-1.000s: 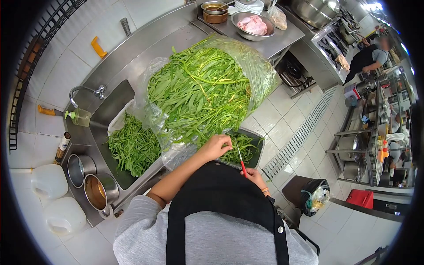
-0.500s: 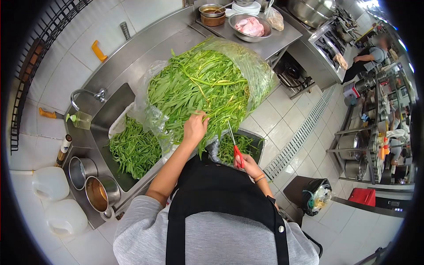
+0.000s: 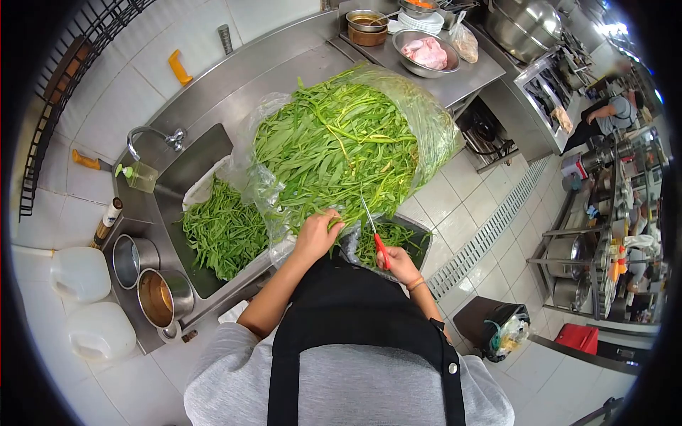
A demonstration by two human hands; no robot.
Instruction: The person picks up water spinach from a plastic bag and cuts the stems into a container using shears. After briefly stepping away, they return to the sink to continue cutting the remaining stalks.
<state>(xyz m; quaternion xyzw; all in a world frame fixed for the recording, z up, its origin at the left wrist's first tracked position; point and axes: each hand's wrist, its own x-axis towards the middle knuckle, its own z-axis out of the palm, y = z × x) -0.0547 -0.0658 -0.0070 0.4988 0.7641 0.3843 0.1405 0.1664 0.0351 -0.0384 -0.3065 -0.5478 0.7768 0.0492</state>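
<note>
A big heap of long-leafed greens, which look like water spinach point(image 3: 334, 142), lies in an open clear plastic bag point(image 3: 430, 131) at the sink's edge. At the heap's near edge my left hand point(image 3: 317, 236) is closed, thumb and fingers pinching some stems. My right hand point(image 3: 402, 265) grips scissors by their red handles point(image 3: 382, 250), the blades pointing up and away against the heap's near side. Whether the blades are parted is hard to see. Below the scissors stands a dark bin point(image 3: 425, 245) with cut greens point(image 3: 387, 238) in it.
More greens point(image 3: 224, 231) lie in the sink basin point(image 3: 167, 206) on the left, beneath a tap point(image 3: 156, 136). Metal pots point(image 3: 165, 298) stand nearby. A bowl of raw meat point(image 3: 426, 55) sits on the far counter. A trash bin point(image 3: 490, 323) is at right; a person point(image 3: 618, 113) works farther off.
My left hand has drawn back from the heap toward my body, with stems between its fingers. The scissors stay near the heap's edge. The whole view has shifted slightly.
</note>
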